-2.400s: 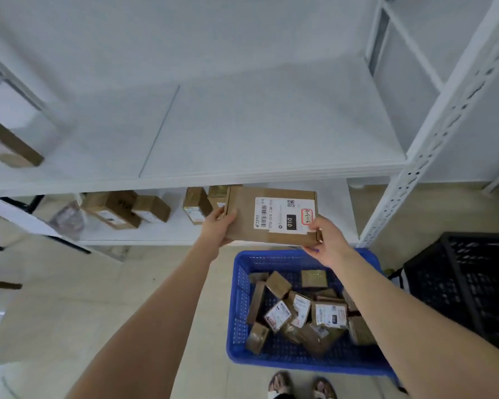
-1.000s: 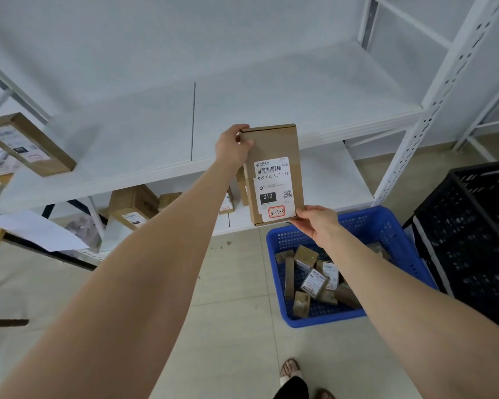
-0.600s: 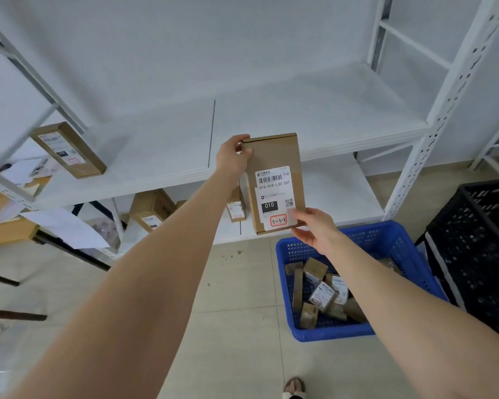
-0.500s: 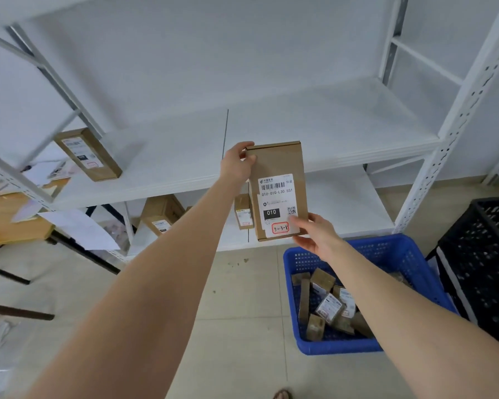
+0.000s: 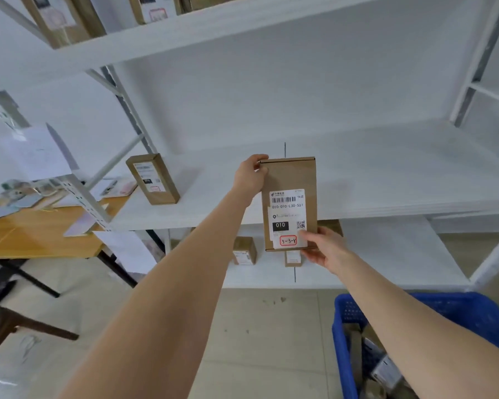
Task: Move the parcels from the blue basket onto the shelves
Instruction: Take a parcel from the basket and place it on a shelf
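I hold a flat brown cardboard parcel (image 5: 289, 180) upright in front of the middle white shelf (image 5: 386, 180); its white label reads 010 with a red-ringed mark at the bottom. My left hand (image 5: 249, 175) grips its top left corner. My right hand (image 5: 321, 247) holds its lower right corner from below. The blue basket (image 5: 473, 312) stands on the floor at the lower right, with several small parcels inside, mostly cut off by the frame edge.
Another brown parcel (image 5: 153, 180) stands upright at the left of the middle shelf. Small boxes (image 5: 244, 250) sit on the lower shelf, and more parcels (image 5: 61, 18) on the top shelf. A wooden table (image 5: 35, 228) with papers stands at the left.
The parcel went from lying sideways over the basket to upright and has risen to the middle shelf's height. The view has tilted up, so the basket has slid to the lower right.
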Tool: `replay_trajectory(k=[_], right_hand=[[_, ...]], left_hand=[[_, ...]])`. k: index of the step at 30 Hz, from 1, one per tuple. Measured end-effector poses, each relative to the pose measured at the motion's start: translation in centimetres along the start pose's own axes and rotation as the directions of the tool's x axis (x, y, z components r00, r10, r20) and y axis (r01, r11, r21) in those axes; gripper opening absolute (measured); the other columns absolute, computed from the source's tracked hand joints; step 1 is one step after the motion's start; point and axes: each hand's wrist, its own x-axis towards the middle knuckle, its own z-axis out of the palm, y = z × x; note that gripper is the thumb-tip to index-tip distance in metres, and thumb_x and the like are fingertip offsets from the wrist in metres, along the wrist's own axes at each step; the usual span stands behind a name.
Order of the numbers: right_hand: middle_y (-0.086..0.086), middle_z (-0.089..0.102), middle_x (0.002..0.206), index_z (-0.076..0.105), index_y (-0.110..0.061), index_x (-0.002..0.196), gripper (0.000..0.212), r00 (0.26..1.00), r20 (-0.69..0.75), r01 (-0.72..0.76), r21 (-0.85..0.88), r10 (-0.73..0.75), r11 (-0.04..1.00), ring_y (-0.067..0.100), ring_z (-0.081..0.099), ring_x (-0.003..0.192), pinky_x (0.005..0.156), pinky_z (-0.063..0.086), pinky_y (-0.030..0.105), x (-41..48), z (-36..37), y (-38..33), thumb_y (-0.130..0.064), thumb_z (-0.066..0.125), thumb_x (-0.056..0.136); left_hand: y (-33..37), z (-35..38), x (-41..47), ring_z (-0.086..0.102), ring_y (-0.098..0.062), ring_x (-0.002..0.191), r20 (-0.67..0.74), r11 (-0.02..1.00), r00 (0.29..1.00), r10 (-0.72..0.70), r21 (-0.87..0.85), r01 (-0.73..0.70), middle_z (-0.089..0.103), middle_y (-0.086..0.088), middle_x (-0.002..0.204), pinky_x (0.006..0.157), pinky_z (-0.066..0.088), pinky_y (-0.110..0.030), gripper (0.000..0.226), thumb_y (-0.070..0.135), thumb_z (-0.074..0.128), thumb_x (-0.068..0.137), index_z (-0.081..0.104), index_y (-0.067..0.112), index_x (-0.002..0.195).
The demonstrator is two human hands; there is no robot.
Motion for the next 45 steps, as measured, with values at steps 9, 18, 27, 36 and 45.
replay_trajectory(k=[9,18,27,36,45], right_hand=[[0.012,0.070,0.103,0.055,-0.011,0.120,0.042,0.997,-0.081,0.007,-0.018,-0.008,1.000,0.025,0.068,0.091,0.074,0.059,0.032,5.2,8.8,-1.5,-0.010,0.074,0.083],[0.011,0.070,0.108,0.054,-0.011,0.123,0.045,0.986,-0.159,0.048,0.015,-0.045,0.999,0.026,0.067,0.097,0.077,0.058,0.033,7.4,8.0,-3.5,-0.009,0.073,0.083],[0.007,0.070,0.094,0.057,-0.011,0.120,0.035,0.975,-0.214,0.071,0.032,-0.062,0.997,0.020,0.067,0.081,0.064,0.057,0.026,8.6,1.6,-4.6,-0.016,0.069,0.088],[0.011,0.067,0.106,0.057,-0.006,0.127,0.038,0.972,-0.228,0.078,0.067,-0.061,0.995,0.021,0.064,0.084,0.063,0.055,0.028,8.6,-9.3,-6.9,-0.016,0.065,0.091],[0.014,0.064,0.109,0.052,-0.011,0.131,0.039,0.967,-0.215,0.146,0.034,-0.136,0.989,0.026,0.061,0.092,0.066,0.054,0.027,9.0,-18.4,-10.8,-0.011,0.063,0.093]], left_hand=[[-1.7,-6.9,7.4,0.050,-0.021,0.094,0.085,0.997,0.996,-0.003,-0.077,0.009,0.057,-0.010,0.124,0.083,0.052,-0.043,0.036,0.010,0.040,0.096,0.054,0.018,0.129],[-1.0,-5.1,10.8,0.055,-0.023,0.097,0.127,0.993,0.988,0.088,-0.089,-0.077,0.056,-0.007,0.113,0.079,0.057,-0.042,0.033,0.018,0.056,0.093,0.057,0.019,0.126],[1.4,1.8,11.8,0.051,-0.022,0.089,0.143,0.995,0.985,0.099,-0.037,-0.095,0.053,-0.004,0.107,0.080,0.057,-0.044,0.034,0.014,0.048,0.097,0.056,0.016,0.130],[4.9,11.9,10.1,0.053,-0.024,0.090,0.100,0.998,0.993,0.059,-0.014,-0.058,0.054,-0.007,0.108,0.076,0.058,-0.043,0.031,0.013,0.043,0.099,0.059,0.020,0.125],[9.6,19.3,8.6,0.052,-0.021,0.096,0.176,0.994,0.978,0.107,-0.010,-0.107,0.046,-0.001,0.116,0.077,0.056,-0.042,0.043,0.009,0.063,0.089,0.048,0.015,0.129]])
